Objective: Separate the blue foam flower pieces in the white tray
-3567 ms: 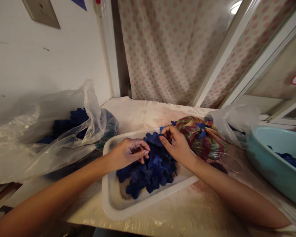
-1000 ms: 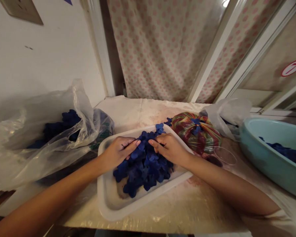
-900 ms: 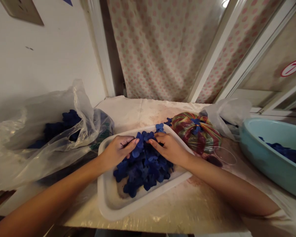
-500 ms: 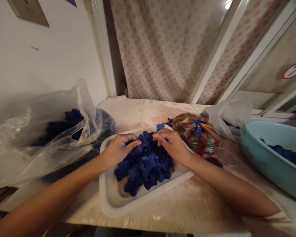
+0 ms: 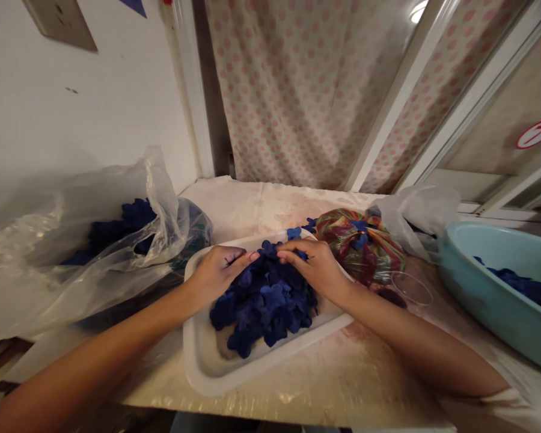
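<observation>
Left hand: my left hand [image 5: 219,276] sits at the near-left edge of the heap, just left of centre in the frame. My left fingers [image 5: 238,258] curl inward over the blue pieces; I cannot tell if they pinch any.

Right hand: my right hand [image 5: 311,267] reaches in from the right, with my right fingers [image 5: 293,252] bent over the top of the heap. They touch the pieces, but whether they grasp one is hidden.

Heap: the blue flower-shaped pieces [image 5: 265,300] lie piled loosely at lower centre. They look matte and soft, with lobed edges, though the material is hard to tell. One lies apart near the tray's far corner.

Tray: a shallow white tray [image 5: 202,355] sits at an angle on the table [image 5: 261,201], probably placed so both my hands reach the heap easily. Its raised rim seems to keep the pieces together.

Left side: a crumpled clear plastic bag [image 5: 36,288] slumps at left, holding more dark blue pieces [image 5: 121,225].

Right side: a tied, multicoloured plastic bundle [image 5: 358,246] sits just beyond the tray, with a clear plastic ring [image 5: 410,288] beside it. At the right edge, a smooth pale teal basin [image 5: 482,282] holds more blue pieces [image 5: 518,282].
</observation>
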The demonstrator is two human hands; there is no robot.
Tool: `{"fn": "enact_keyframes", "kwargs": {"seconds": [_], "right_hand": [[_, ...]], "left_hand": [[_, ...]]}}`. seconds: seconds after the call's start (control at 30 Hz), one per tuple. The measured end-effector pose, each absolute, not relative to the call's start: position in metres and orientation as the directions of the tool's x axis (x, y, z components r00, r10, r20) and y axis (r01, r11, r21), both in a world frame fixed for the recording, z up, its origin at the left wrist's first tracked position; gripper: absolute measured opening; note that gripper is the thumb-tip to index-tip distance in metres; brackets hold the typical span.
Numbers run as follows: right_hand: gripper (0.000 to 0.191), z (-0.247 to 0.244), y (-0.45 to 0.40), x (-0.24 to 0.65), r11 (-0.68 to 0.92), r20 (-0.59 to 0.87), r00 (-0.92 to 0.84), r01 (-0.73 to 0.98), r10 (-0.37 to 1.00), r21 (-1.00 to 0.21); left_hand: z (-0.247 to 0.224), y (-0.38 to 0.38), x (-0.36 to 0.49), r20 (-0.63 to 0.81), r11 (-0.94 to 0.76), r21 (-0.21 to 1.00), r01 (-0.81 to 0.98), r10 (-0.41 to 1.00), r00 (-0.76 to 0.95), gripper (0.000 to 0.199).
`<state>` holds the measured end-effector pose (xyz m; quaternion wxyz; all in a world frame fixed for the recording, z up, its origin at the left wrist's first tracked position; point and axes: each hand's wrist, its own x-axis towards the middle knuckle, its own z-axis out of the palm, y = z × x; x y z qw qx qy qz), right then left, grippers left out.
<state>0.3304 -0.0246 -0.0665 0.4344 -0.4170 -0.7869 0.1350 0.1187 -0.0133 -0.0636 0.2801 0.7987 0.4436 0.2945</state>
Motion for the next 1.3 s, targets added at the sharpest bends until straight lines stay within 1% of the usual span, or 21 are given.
{"fn": "enact_keyframes", "kwargs": {"seconds": [0.07,0.17,0.23,0.3,0.4,0.47,0.5,0.57,0.63,0.7,0.77,0.8,0.83,0.9,0.97,1.0,1.03,1.07,1.13,1.2,1.3], "right_hand": [[0.020,-0.068,-0.025,0.331,0.631,0.619,-0.238,0.545,0.748,-0.552],[0.035,-0.069,-0.025,0.332,0.624,0.617,-0.218,0.526,0.756,-0.578],[0.030,-0.069,-0.025,0.332,0.620,0.599,-0.228,0.499,0.768,-0.605],[0.028,-0.069,-0.025,0.332,0.607,0.586,-0.224,0.503,0.779,-0.615],[0.038,-0.068,-0.026,0.331,0.590,0.573,-0.215,0.519,0.791,-0.619],[0.035,-0.067,-0.027,0.331,0.597,0.583,-0.211,0.510,0.785,-0.619],[0.034,-0.067,-0.027,0.331,0.598,0.586,-0.208,0.508,0.784,-0.620],[0.039,-0.067,-0.027,0.331,0.587,0.570,-0.211,0.511,0.794,-0.628],[0.039,-0.068,-0.027,0.331,0.589,0.552,-0.237,0.486,0.800,-0.646],[0.032,-0.068,-0.027,0.331,0.608,0.556,-0.256,0.437,0.791,-0.663],[0.033,-0.067,-0.028,0.330,0.578,0.519,-0.256,0.408,0.815,-0.707],[0.038,-0.065,-0.029,0.329,0.543,0.479,-0.256,0.387,0.840,-0.746],[0.045,-0.063,-0.031,0.328,0.497,0.429,-0.257,0.342,0.866,-0.797],[0.063,-0.058,-0.034,0.325,0.372,0.313,-0.323,0.140,0.893,-0.918],[0.084,-0.050,-0.041,0.321,0.183,0.227,-0.461,-0.140,0.858,-0.973],[0.091,-0.046,-0.045,0.320,0.077,0.200,-0.534,-0.244,0.821,-0.967],[0.095,-0.041,-0.051,0.320,-0.013,0.181,-0.595,-0.308,0.783,-0.951],[0.097,-0.037,-0.058,0.320,-0.071,0.174,-0.632,-0.343,0.756,-0.937],[0.099,-0.030,-0.074,0.322,-0.116,0.168,-0.648,-0.372,0.743,-0.921],[0.100,-0.026,-0.092,0.326,-0.128,0.167,-0.642,-0.386,0.748,-0.913],[0.101,-0.026,-0.116,0.330,-0.124,0.185,-0.636,-0.409,0.749,-0.904]], "left_hand": [[-0.063,-0.012,0.119,0.231,-0.444,0.715,0.540,0.879,0.416,0.044],[-0.065,-0.009,0.121,0.229,-0.448,0.745,0.495,0.868,0.441,0.034],[-0.067,-0.008,0.123,0.234,-0.442,0.779,0.445,0.863,0.447,0.025],[-0.069,-0.008,0.125,0.268,-0.436,0.807,0.398,0.872,0.410,0.018],[-0.067,-0.010,0.126,0.296,-0.425,0.821,0.382,0.888,0.351,0.027],[-0.063,-0.014,0.124,0.258,-0.410,0.809,0.421,0.892,0.372,0.022],[-0.062,-0.015,0.123,0.235,-0.410,0.795,0.448,0.888,0.396,0.024],[-0.060,-0.019,0.121,0.212,-0.426,0.762,0.487,0.876,0.434,0.035],[-0.062,-0.019,0.120,0.221,-0.438,0.753,0.491,0.871,0.439,0.037],[-0.066,-0.018,0.120,0.242,-0.434,0.788,0.436,0.871,0.428,0.031],[-0.070,-0.014,0.121,0.297,-0.455,0.837,0.305,0.845,0.445,0.027],[-0.071,-0.012,0.122,0.341,-0.476,0.852,0.218,0.821,0.459,0.031],[-0.071,-0.011,0.123,0.377,-0.490,0.861,0.137,0.796,0.474,0.041],[-0.067,-0.010,0.124,0.388,-0.441,0.898,-0.019,0.769,0.509,0.061],[-0.058,-0.014,0.124,0.308,-0.266,0.951,-0.159,0.761,0.571,0.072],[-0.053,-0.018,0.124,0.251,-0.154,0.966,-0.209,0.754,0.607,0.077],[-0.048,-0.023,0.123,0.200,-0.051,0.968,-0.244,0.743,0.638,0.084],[-0.043,-0.029,0.122,0.160,0.028,0.964,-0.265,0.732,0.662,0.090],[-0.035,-0.043,0.121,0.123,0.112,0.954,-0.279,0.702,0.701,0.096],[-0.029,-0.059,0.120,0.128,0.123,0.953,-0.277,0.666,0.735,0.099],[-0.023,-0.080,0.119,0.162,0.056,0.967,-0.250,0.623,0.765,0.102]]}}
